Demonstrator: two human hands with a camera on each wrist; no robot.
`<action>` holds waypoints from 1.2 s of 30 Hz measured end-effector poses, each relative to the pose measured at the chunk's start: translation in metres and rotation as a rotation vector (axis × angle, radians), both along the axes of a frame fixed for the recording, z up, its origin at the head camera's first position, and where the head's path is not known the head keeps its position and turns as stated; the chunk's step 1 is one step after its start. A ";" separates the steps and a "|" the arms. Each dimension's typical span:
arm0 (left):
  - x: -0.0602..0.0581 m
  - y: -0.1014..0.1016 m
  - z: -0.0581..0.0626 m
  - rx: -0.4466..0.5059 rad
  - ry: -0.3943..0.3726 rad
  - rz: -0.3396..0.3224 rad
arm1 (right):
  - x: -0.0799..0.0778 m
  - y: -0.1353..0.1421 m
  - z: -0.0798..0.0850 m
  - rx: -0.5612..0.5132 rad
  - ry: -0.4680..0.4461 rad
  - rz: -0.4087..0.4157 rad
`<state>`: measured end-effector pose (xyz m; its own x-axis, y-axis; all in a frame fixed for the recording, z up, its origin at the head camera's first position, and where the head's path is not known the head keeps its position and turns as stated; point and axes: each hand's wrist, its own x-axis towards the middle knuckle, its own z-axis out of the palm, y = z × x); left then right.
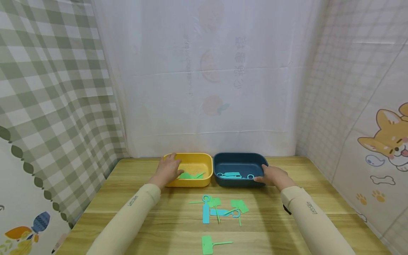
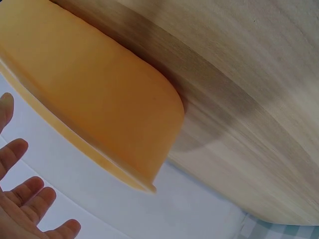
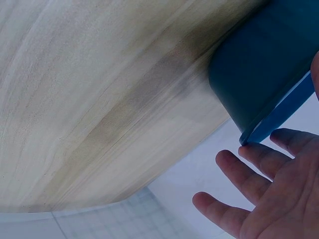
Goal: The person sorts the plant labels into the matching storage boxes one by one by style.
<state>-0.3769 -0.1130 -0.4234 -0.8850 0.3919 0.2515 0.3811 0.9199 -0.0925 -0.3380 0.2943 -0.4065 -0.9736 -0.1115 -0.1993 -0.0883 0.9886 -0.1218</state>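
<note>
My left hand [image 1: 167, 170] reaches over the left end of a yellow bin [image 1: 191, 182], fingers spread. The left wrist view shows those fingers beside the yellow bin's rim [image 2: 94, 154]. Over at the right end of a dark blue bin [image 1: 240, 182] is my right hand [image 1: 275, 176], its fingers apart. In the right wrist view, fingertips are right at the blue bin's rim [image 3: 244, 139]. Green tags [image 1: 186, 175] lie inside the yellow bin. Inside the dark one are light blue tags [image 1: 231, 174] with ring ends.
Both bins stand side by side near the back of the wooden table [image 1: 271, 219]. In front of them lie a blue ring-ended tag [image 1: 205, 212] and several green tags with thin stems. One green tag [image 1: 207, 245] is closer to me. A white curtain [image 1: 165, 106] hangs behind.
</note>
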 end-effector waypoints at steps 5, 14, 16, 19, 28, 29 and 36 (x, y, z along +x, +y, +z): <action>0.002 0.002 -0.001 0.026 -0.009 -0.025 | 0.001 -0.001 0.001 0.002 0.002 0.000; 0.012 0.000 -0.001 0.010 -0.009 -0.049 | -0.001 0.001 -0.002 0.003 0.003 0.009; 0.017 -0.001 0.000 0.001 -0.008 -0.063 | -0.002 0.002 -0.003 0.003 0.000 0.008; 0.025 -0.001 -0.001 -0.005 -0.010 -0.087 | -0.003 0.002 -0.003 0.004 0.000 0.007; 0.054 0.002 -0.011 -0.007 -0.017 -0.199 | -0.003 0.003 -0.001 0.007 -0.003 0.007; 0.057 0.002 -0.013 -0.009 -0.010 -0.215 | -0.004 0.003 -0.002 0.009 -0.005 0.006; 0.076 0.007 -0.022 -0.029 -0.015 -0.289 | -0.003 0.002 -0.001 0.010 -0.011 0.001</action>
<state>-0.3004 -0.1058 -0.4452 -0.7393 0.6350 0.2241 0.6285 0.7701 -0.1091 -0.3409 0.2959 -0.4078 -0.9712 -0.1109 -0.2108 -0.0885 0.9896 -0.1132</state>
